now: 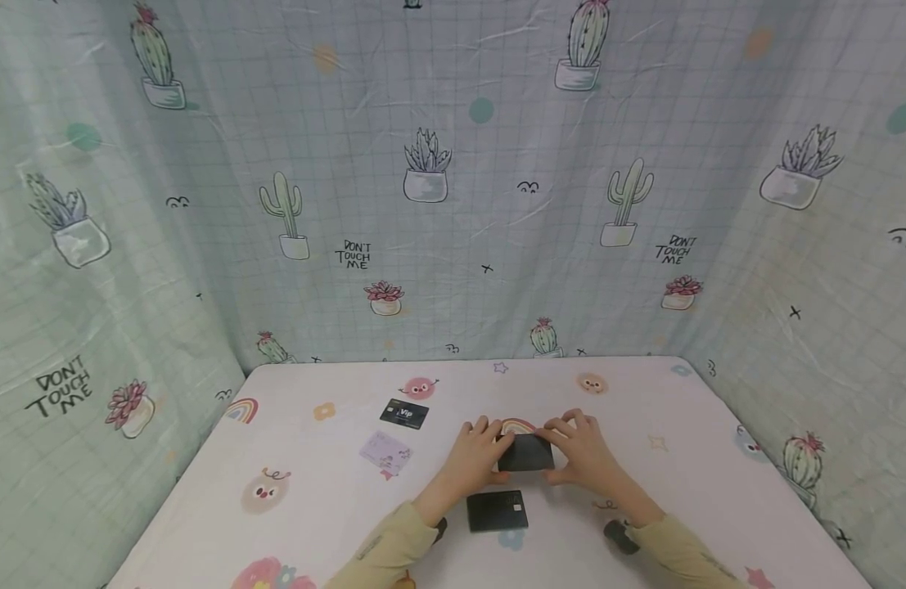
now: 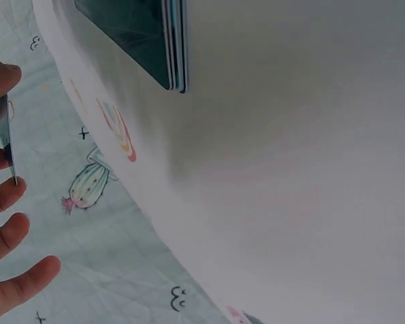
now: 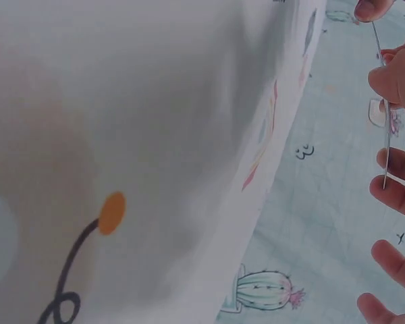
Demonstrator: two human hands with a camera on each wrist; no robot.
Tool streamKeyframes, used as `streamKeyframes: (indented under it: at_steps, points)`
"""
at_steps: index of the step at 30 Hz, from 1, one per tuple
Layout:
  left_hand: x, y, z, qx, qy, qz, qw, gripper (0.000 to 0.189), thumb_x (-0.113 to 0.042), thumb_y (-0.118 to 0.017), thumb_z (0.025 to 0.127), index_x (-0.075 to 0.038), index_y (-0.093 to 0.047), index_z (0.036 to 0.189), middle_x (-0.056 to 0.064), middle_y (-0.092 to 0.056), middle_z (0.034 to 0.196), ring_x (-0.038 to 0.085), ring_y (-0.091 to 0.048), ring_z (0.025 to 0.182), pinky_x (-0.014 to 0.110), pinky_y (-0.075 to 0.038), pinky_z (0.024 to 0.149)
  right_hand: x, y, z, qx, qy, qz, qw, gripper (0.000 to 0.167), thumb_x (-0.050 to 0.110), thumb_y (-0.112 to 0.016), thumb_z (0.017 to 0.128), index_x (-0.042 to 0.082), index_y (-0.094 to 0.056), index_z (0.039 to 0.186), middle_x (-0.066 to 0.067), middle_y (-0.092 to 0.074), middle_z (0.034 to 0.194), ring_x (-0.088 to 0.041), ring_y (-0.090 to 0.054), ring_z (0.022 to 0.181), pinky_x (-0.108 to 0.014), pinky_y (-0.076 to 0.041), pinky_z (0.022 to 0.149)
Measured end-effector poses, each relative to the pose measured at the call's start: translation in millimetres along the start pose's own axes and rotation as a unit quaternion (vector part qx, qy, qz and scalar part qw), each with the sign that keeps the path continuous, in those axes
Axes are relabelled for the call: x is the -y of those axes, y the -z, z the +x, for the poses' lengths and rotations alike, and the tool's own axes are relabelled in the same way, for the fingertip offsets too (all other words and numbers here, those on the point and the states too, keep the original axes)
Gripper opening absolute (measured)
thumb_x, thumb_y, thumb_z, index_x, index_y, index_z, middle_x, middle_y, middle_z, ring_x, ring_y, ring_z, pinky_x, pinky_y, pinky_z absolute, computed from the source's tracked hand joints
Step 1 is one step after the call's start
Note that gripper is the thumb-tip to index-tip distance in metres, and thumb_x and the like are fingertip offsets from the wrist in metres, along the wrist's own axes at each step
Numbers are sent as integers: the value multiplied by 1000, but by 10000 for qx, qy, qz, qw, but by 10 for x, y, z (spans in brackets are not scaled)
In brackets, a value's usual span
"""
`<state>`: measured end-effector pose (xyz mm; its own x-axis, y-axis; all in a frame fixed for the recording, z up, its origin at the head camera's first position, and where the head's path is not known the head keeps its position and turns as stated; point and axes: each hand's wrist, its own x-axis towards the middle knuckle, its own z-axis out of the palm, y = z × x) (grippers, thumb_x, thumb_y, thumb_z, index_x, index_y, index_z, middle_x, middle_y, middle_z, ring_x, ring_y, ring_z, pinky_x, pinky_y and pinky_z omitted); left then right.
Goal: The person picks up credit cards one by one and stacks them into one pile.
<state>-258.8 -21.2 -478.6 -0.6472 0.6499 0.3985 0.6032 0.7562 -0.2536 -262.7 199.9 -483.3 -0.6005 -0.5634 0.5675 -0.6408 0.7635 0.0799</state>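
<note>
A dark card (image 1: 526, 452) is held up between both hands above the table. My left hand (image 1: 475, 451) pinches its left side between thumb and fingers. The right side is pinched by my right hand (image 1: 581, 450). Both wrist views catch the card (image 3: 387, 128) nearly edge-on, a thin sheet clear of the tabletop. Nearer the body lies a stack of cards (image 1: 497, 512), its top one black with a small pale chip. Several layered edges of that stack (image 2: 175, 47) show in the left wrist view.
Left of the hands lie a black card marked Vip (image 1: 404, 414) and a lilac card (image 1: 386, 453), apart from each other. The white table (image 1: 313, 483) carries printed cartoon figures. A cactus-patterned curtain (image 1: 467, 221) encloses its back and sides.
</note>
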Motion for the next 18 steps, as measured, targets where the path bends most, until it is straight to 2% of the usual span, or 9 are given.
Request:
streamKeyframes:
  at_steps: [8,18]
  points:
    - [67,55,-110,-242,8,-33,9997,60,-53,-70,63,-22,-56,113,-3,-53,96,15,-44,84,30,-38,68,97,12,56,-136,157,48,9998,60,46,-77,50,18,-64,102,4,-56,93,-22,-43,89,-47,-37,72]
    - [130,113,-235,-68,-4,-142,9999,60,-54,-67,68,-21,-55,117,-3,-53,101,16,-44,87,32,-39,73,174,-21,78,-92,223,56,9997,60,47,-75,52,21,-62,105,5,-57,96,-21,-43,90,-45,-37,74]
